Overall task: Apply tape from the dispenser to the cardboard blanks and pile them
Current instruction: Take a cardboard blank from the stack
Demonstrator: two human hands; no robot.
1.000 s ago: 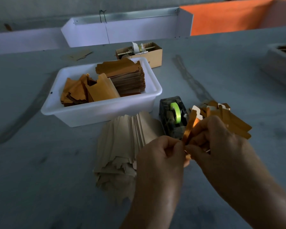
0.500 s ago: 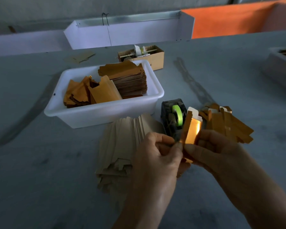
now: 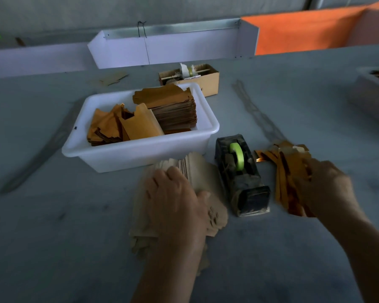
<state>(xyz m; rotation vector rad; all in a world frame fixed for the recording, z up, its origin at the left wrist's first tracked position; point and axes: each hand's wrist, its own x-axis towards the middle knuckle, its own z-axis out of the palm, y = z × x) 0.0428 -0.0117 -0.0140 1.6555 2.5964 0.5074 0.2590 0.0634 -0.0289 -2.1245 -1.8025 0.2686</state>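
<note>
A fanned stack of pale cardboard blanks [image 3: 197,171] lies on the table in front of the white bin. My left hand [image 3: 175,197] rests palm down on it, fingers spread over the top sheets and thumb out to the right. A black tape dispenser [image 3: 245,184] with a green roll [image 3: 237,157] stands just right of the stack. Beyond it lies a pile of shiny gold-orange blanks [image 3: 287,178]. My right hand [image 3: 328,189] is blurred over the right side of that pile, touching it; its grip is unclear.
A white plastic bin [image 3: 140,154] behind the stack holds brown and orange blanks. A small cardboard box [image 3: 208,82] sits behind it, and a loose card [image 3: 112,78] lies at the far left. A grey tray [image 3: 372,95] stands at the right edge. White dividers line the back.
Both hands held one gold blank together in front of the dispenser. They have separated: my right hand carried it right to the gold pile, my left dropped onto the pale stack.
</note>
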